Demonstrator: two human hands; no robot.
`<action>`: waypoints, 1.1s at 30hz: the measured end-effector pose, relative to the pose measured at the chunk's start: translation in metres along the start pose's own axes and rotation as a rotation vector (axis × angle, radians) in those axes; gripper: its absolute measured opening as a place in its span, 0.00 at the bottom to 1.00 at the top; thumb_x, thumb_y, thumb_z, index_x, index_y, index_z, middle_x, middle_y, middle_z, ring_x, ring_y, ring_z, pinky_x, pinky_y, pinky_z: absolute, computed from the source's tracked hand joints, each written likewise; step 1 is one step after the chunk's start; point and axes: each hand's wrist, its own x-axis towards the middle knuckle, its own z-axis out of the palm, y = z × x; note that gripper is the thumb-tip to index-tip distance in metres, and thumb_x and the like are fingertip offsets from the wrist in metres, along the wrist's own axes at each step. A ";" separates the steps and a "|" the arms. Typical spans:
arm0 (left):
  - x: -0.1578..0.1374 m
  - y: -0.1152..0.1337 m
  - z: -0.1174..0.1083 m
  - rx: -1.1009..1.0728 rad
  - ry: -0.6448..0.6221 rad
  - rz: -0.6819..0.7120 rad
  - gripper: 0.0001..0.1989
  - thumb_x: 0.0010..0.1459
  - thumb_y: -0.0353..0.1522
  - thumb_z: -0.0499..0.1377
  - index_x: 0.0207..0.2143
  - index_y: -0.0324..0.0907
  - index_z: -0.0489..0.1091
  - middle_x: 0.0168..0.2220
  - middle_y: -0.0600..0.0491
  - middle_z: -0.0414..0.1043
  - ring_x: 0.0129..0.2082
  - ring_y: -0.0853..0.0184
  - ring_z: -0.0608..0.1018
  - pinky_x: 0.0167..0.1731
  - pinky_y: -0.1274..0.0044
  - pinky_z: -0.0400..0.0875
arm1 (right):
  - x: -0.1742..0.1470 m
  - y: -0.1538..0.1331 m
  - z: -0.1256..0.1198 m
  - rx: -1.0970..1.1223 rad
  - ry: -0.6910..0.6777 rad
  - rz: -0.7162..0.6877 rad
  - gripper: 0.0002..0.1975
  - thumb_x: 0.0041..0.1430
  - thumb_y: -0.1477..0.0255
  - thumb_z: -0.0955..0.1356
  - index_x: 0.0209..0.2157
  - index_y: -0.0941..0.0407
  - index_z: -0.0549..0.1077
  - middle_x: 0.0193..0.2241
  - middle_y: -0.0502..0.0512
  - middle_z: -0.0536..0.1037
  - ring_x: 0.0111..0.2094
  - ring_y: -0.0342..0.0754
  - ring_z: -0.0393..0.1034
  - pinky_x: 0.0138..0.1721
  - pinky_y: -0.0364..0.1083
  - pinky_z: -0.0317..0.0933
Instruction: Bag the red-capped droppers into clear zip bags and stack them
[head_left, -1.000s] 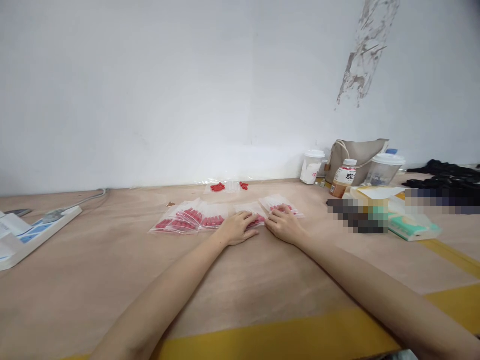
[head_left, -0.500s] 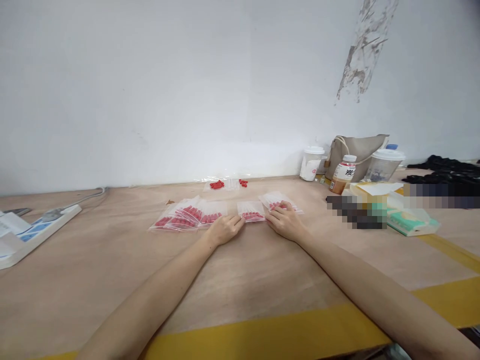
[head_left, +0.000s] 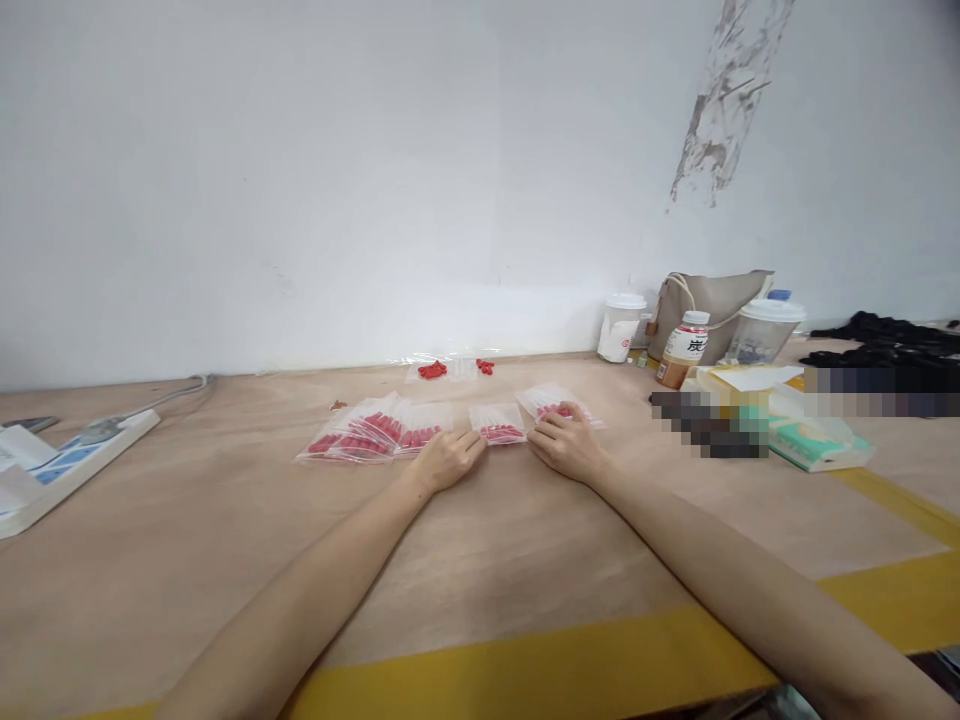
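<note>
Small clear zip bags of red pieces lie in a row on the brown table [head_left: 480, 540]. My left hand [head_left: 446, 460] rests on the table with loosely curled fingers, its fingertips at the left corner of a single bag [head_left: 499, 425]. Just left of it lies an overlapping stack of filled bags [head_left: 367, 432]. My right hand [head_left: 566, 447] lies to the right of the single bag, with its bent fingers pressed on the rightmost bag [head_left: 551, 400]. Farther back, loose red pieces [head_left: 433, 370] sit on clear plastic near the wall.
A white power strip [head_left: 75, 455] and papers are at the far left. At the right stand a lidded cup [head_left: 621, 327], a drink bottle [head_left: 684, 349], a beige bag [head_left: 712, 300], a clear tub [head_left: 765, 330], a tissue pack [head_left: 817, 445] and black cloth [head_left: 885, 340]. Yellow tape [head_left: 525, 670] edges the table front.
My left hand has drawn back to the left off the single bag, which now lies uncovered between my hands. My right hand has stayed on the rightmost bag.
</note>
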 end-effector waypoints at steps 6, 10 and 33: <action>0.002 0.001 0.000 -0.017 0.013 0.021 0.11 0.61 0.25 0.46 0.28 0.38 0.63 0.22 0.54 0.64 0.22 0.70 0.69 0.22 0.78 0.61 | 0.020 -0.018 0.002 0.019 0.041 -0.056 0.09 0.58 0.75 0.61 0.29 0.56 0.71 0.23 0.50 0.72 0.30 0.43 0.59 0.41 0.49 0.45; 0.002 0.000 -0.001 -0.020 0.040 0.027 0.11 0.61 0.24 0.46 0.28 0.37 0.64 0.22 0.54 0.64 0.22 0.69 0.69 0.22 0.77 0.61 | 0.029 -0.026 0.010 -0.001 0.048 -0.093 0.10 0.58 0.76 0.60 0.28 0.56 0.71 0.22 0.50 0.70 0.29 0.42 0.58 0.43 0.49 0.46; 0.002 -0.002 -0.002 -0.108 0.084 -0.020 0.11 0.61 0.26 0.47 0.27 0.39 0.65 0.22 0.55 0.65 0.25 0.70 0.68 0.27 0.77 0.62 | 0.008 -0.003 0.000 -0.050 0.057 -0.142 0.12 0.58 0.79 0.59 0.26 0.57 0.70 0.21 0.50 0.69 0.27 0.41 0.60 0.43 0.49 0.46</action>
